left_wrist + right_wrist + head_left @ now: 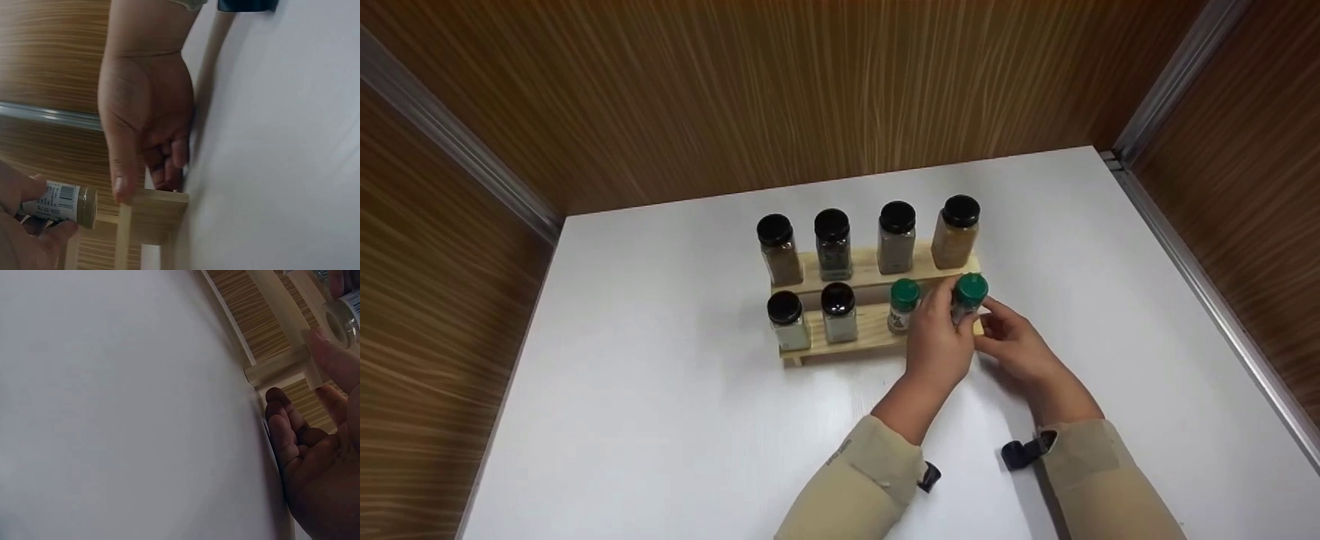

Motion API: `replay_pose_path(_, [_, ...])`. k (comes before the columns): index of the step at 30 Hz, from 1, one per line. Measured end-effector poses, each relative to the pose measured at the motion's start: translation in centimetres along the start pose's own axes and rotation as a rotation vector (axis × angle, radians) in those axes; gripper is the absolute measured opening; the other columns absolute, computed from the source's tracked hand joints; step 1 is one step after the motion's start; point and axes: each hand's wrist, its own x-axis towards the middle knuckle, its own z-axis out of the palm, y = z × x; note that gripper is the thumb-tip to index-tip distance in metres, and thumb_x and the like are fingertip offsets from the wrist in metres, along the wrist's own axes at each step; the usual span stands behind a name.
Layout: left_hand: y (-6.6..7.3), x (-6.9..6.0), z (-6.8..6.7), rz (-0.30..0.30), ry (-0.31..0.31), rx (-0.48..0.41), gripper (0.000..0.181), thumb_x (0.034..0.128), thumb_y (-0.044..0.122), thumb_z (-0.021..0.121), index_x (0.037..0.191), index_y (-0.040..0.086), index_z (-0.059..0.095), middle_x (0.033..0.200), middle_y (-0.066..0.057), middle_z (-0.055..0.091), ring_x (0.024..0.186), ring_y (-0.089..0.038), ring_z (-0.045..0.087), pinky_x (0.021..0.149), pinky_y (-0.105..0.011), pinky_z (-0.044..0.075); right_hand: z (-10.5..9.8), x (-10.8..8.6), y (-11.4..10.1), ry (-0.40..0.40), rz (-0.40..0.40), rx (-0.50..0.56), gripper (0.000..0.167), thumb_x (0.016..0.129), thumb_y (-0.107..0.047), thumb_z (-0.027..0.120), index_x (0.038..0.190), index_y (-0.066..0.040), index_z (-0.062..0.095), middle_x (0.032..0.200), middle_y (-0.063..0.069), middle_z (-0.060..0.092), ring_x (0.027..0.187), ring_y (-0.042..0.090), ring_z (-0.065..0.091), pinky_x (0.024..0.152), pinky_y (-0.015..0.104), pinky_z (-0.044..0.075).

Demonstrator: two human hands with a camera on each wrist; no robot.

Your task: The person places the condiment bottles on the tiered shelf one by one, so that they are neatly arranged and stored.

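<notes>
A wooden two-step rack point(870, 327) stands on the white table. My left hand point(941, 341) grips a green-capped spice jar point(971, 289) at the right end of the lower step. In the left wrist view this jar point(63, 202) shows a white barcode label and its base, apart from the wood. My right hand point(1020, 349) holds the rack's right end between thumb and index finger, the other fingers curled. In the right wrist view the thumb point(332, 354) lies against the end piece. Beside the left hand stands another green-capped jar point(903, 306).
Black-capped jars stand on both steps, including a brown one point(781, 255) at the upper left and a pale one point(788, 322) at the lower left. A wood-grain panel point(810, 97) rises behind the white table point(645, 420), with more panels at both sides.
</notes>
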Motion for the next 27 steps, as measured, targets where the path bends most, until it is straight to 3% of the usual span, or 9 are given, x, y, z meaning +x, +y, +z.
replay_pose_path(15, [-0.8,-0.3,1.2,-0.050,0.041,0.058,0.047,0.0969,0.003,0.077,0.140,0.003,0.058,0.129,-0.011,0.069,0.127,-0.025,0.063,0.109,-0.037,0.050,-0.1,-0.2,-0.1,-0.009,0.011,-0.031,0.078,0.094,0.005,0.074,0.162,0.003,0.037,0.126,0.026,0.063,0.103,0.017,0.062,0.084,0.021,0.053])
replay_pose_path(24, [-0.5,-0.5,1.1,-0.146,0.004,0.041,0.062,0.0975,0.007,0.077,0.153,0.005,0.050,0.140,-0.013,0.064,0.134,-0.026,0.059,0.113,-0.041,0.047,-0.1,0.2,0.1,-0.001,-0.001,-0.032,0.076,0.094,0.007,0.074,0.161,0.004,0.038,0.125,0.026,0.063,0.103,0.015,0.061,0.085,0.021,0.052])
replay_pose_path(27, [-0.3,-1.0,1.0,-0.124,0.025,0.032,0.070,0.0957,0.011,0.080,0.156,0.001,0.046,0.147,-0.017,0.060,0.139,-0.028,0.055,0.114,-0.042,0.046,-0.1,0.3,0.1,-0.004,0.001,-0.022,0.076,0.094,0.007,0.073,0.161,0.004,0.037,0.127,0.029,0.062,0.102,0.014,0.062,0.085,0.021,0.052])
